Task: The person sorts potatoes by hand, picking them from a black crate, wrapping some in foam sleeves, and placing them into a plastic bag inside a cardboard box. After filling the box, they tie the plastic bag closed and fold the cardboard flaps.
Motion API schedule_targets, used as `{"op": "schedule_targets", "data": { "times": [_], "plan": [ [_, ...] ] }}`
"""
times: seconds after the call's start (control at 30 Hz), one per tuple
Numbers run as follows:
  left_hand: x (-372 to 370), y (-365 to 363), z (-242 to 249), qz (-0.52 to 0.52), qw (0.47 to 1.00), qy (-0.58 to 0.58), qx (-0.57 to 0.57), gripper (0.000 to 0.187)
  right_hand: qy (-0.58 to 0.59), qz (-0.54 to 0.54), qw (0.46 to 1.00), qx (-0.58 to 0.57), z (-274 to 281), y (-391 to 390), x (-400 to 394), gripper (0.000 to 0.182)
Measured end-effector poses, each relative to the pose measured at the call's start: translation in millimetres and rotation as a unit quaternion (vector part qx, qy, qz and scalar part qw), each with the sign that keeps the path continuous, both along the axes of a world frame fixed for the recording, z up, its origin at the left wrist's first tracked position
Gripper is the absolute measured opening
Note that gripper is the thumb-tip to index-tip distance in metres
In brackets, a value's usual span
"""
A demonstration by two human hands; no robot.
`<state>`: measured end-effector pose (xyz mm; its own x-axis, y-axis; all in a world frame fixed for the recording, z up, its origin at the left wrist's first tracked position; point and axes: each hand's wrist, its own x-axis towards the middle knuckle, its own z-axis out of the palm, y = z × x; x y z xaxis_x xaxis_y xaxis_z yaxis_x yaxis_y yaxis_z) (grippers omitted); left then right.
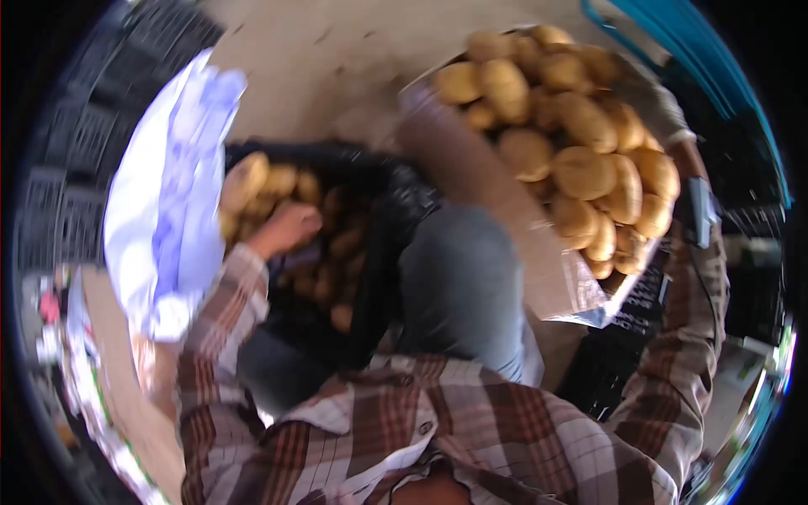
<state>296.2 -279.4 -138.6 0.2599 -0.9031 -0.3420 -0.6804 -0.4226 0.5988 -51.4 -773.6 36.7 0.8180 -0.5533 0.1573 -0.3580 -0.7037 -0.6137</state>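
Note:
My left hand (290,227) is down inside a black crate (374,244), over the potatoes (324,282) there. Its fingers look curled, but blur hides what they hold, if anything. To my right, a cardboard box (471,156) is heaped with larger potatoes (581,172). My right arm reaches around the box's outer side, and my right hand (688,156) is at its far right edge, seemingly gripping it. Most of those fingers are hidden. A grey-blue device (703,210) sits on my right wrist.
A white and bluish bag or sheet (172,198) stands against the left side of the black crate. My knee (461,286) is between crate and box. Dark stacked crates (84,135) line the far left; blue crate-like plastic (707,59) stands at upper right.

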Motion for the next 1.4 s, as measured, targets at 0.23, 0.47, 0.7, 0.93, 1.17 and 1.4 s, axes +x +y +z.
{"op": "schedule_targets", "data": {
  "times": [0.23,0.47,0.7,0.93,1.17,1.4],
  "plan": [
    [-11.6,21.5,-12.9,-0.123,0.980,-0.080,0.135,0.016,0.064,-0.113,0.929,-0.346,8.8,8.3,25.3,0.037],
    [-68.7,-5.3,-126.3,-0.047,0.972,-0.230,-0.005,0.026,-0.104,0.061,0.958,-0.261,16.0,212.0,53.7,0.038],
    [-80.9,-35.7,-137.4,-0.006,0.954,-0.300,-0.012,0.042,0.025,0.100,0.979,-0.176,-14.2,265.7,50.3,0.041],
    [-25.5,-17.1,-122.7,-0.057,0.925,-0.368,0.079,0.033,-0.073,0.122,0.982,-0.126,-4.1,291.3,65.5,0.036],
    [-14.9,-27.4,-105.5,0.091,0.953,-0.248,0.151,0.025,-0.088,0.093,0.990,-0.055,-7.9,284.6,60.3,0.029],
    [-1.9,-23.0,-117.0,0.206,0.975,-0.082,0.028,0.031,-0.132,0.064,0.989,0.008,-22.2,272.0,52.5,0.024]
  ]
}}
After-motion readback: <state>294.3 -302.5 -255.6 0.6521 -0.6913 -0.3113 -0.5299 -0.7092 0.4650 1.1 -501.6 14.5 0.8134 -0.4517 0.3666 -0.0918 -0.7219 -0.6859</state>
